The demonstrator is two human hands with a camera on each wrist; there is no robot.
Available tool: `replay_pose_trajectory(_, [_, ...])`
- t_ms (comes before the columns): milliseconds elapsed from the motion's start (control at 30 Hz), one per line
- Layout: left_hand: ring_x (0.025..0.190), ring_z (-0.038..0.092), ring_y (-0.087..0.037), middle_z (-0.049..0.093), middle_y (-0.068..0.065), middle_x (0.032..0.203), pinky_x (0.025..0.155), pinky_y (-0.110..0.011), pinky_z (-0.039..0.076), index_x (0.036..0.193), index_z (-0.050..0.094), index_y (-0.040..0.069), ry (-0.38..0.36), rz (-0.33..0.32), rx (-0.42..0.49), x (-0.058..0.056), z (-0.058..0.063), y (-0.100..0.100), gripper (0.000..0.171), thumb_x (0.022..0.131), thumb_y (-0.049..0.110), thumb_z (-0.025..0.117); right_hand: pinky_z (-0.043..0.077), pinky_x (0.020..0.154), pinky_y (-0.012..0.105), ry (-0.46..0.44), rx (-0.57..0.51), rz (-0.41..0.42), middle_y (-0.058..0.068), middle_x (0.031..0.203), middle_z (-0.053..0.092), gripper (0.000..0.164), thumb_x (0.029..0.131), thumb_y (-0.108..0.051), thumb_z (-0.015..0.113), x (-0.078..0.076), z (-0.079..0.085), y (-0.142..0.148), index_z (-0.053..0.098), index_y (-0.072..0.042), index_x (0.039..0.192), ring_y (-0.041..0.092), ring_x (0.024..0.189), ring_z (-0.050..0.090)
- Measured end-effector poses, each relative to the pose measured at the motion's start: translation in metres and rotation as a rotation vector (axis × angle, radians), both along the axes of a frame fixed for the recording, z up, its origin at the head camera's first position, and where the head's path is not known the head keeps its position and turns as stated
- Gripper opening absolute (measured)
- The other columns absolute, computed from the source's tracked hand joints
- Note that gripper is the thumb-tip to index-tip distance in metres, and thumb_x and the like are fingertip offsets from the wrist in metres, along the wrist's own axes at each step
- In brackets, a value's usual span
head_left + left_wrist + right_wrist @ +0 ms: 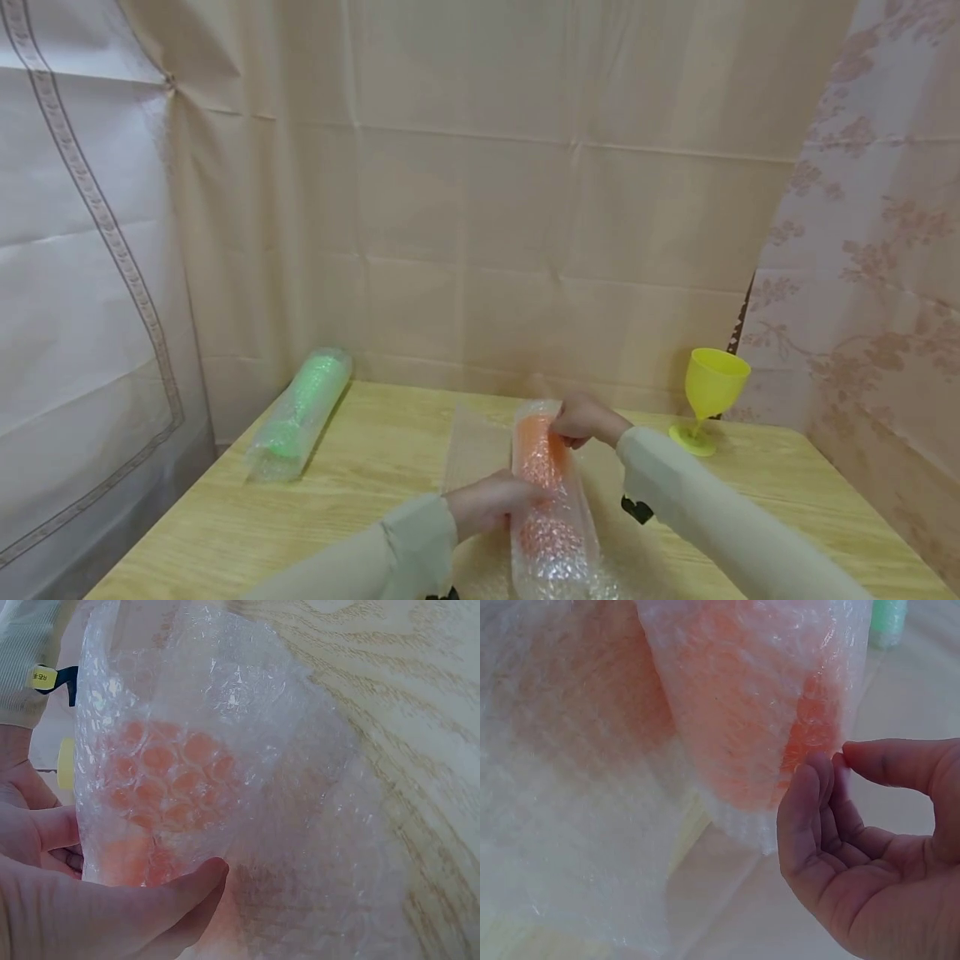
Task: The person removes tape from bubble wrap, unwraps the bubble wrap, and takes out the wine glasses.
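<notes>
An orange object (538, 446), its shape blurred by the layers, lies lengthwise inside clear bubble wrap (555, 558) at the near middle of the table. My left hand (495, 502) grips this bundle from its left side; in the left wrist view, the thumb lies over the wrap and the other fingers are partly hidden at its edge. At the far end, my right hand (588, 419) pinches the wrap's edge between thumb (889, 759) and fingertips. A loose sheet of the wrap (570, 825) spreads out beside the bundle in the right wrist view.
On the table's (375, 467) left side lies a green object in bubble wrap (300, 417). A yellow goblet (716, 387) stands upright at the back right. Beige cloth (465, 208) hangs behind the table, with more hanging sheets at both sides.
</notes>
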State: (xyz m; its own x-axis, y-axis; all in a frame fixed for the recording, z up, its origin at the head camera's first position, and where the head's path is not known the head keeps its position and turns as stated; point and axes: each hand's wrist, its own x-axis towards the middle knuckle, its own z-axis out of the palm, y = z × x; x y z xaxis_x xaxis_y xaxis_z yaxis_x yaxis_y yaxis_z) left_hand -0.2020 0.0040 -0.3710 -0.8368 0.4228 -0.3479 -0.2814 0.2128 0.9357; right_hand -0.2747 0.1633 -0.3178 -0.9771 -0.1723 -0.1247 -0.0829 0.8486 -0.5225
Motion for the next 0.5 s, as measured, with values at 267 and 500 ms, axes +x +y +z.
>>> replay_pose_trajectory(267, [0.107, 0.063, -0.031, 0.064, -0.021, 0.114, 0.098, -0.044, 0.050, 0.124, 0.048, -0.013, 0.005, 0.030, 0.065, 0.0028, -0.0028, -0.0030, 0.041, 0.089, 0.008, 0.058, 0.055, 0.057, 0.026, -0.125, -0.168, -0.003, 0.001, 0.061, 0.054, 0.020, 0.085, -0.010, 0.062, -0.0017, -0.0015, 0.0071, 0.057, -0.004, 0.067, 0.011, 0.055, 0.052])
replay_pose_trajectory(500, [0.101, 0.064, -0.024, 0.064, -0.021, 0.111, 0.096, -0.040, 0.051, 0.113, 0.055, -0.015, 0.022, 0.075, 0.085, 0.0044, -0.0059, -0.0012, 0.033, 0.088, 0.006, 0.058, 0.049, 0.055, 0.020, -0.217, -0.279, 0.017, -0.003, 0.059, 0.051, 0.022, 0.087, -0.010, 0.058, -0.0026, -0.0004, 0.0096, 0.054, -0.008, 0.065, 0.008, 0.055, 0.048])
